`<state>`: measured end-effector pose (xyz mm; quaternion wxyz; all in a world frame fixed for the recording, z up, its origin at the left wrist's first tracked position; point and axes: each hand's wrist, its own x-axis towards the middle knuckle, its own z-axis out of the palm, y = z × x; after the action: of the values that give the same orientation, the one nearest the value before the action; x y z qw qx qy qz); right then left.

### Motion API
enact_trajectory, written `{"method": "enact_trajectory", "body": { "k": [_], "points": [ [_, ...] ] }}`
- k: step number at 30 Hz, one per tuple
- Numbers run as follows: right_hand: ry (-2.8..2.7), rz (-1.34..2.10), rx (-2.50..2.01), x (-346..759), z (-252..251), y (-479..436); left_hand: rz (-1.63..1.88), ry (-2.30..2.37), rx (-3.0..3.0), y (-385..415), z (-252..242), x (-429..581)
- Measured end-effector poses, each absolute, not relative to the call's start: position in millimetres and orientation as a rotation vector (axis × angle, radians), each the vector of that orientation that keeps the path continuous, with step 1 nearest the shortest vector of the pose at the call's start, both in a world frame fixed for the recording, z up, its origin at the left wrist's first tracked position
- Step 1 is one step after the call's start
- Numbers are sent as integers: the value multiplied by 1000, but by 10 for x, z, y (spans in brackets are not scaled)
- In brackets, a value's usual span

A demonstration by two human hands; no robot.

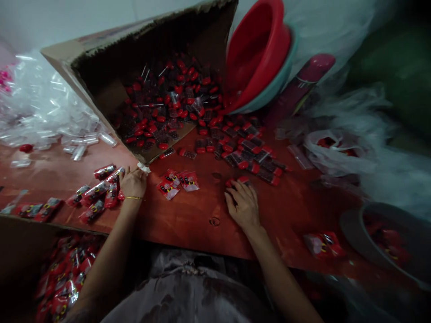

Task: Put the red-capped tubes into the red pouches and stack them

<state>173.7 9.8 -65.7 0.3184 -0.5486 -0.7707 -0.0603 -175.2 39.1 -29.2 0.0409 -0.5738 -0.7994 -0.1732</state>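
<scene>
My left hand (134, 183) rests at the right edge of a pile of red printed packets (96, 192), fingers apart and touching the nearest ones. A crumpled white scrap (143, 167) lies by its thumb side, against the box corner. My right hand (244, 206) reaches over the table with thumb and fingers apart. Its fingertips touch or nearly touch a red-capped clear tube (245, 180), partly hidden by the fingers. Between the hands lie several flat red printed cards (178, 181). Many red-capped tubes with dark contents (249, 152) are heaped beyond my right hand.
A tipped cardboard box (97, 107) spills red-capped tubes onto the red table (188, 224). Clear empty tubes (79, 146) are piled left. Red and teal basins (281, 58), a pink-capped bottle (308, 76), a plastic bag (336, 152) and a grey tub (352, 224) stand right.
</scene>
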Motion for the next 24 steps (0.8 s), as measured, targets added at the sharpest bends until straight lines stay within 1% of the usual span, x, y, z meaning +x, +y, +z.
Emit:
{"method": "enact_trajectory", "body": {
  "k": [5, 7, 11, 14, 18, 21, 24],
  "points": [
    [-2001, -94, -1476, 1753, -652, 100, -710, -2248, -1797, 259, -174, -1254],
    [-2005, -93, -1481, 1753, -644, 103, -697, -2137, -2039, 210, -172, -985],
    [-2010, -102, -1457, 1747, -628, 110, -520, -2028, -2380, 269, -291, -614],
    [-2000, -104, -1426, 1753, -629, 115, -489, -2020, -2428, 341, -379, -554],
    [-1954, -94, -1413, 1746, -569, 84, -600, -2010, -2388, 329, -358, -598],
    [-1892, 51, -1373, 1638, -423, 24, -779, -2068, -2319, 265, -248, -588],
    [-1756, 432, -1346, 1403, -253, -5, -934, -2074, -2315, 175, -109, -506]
  ]
}}
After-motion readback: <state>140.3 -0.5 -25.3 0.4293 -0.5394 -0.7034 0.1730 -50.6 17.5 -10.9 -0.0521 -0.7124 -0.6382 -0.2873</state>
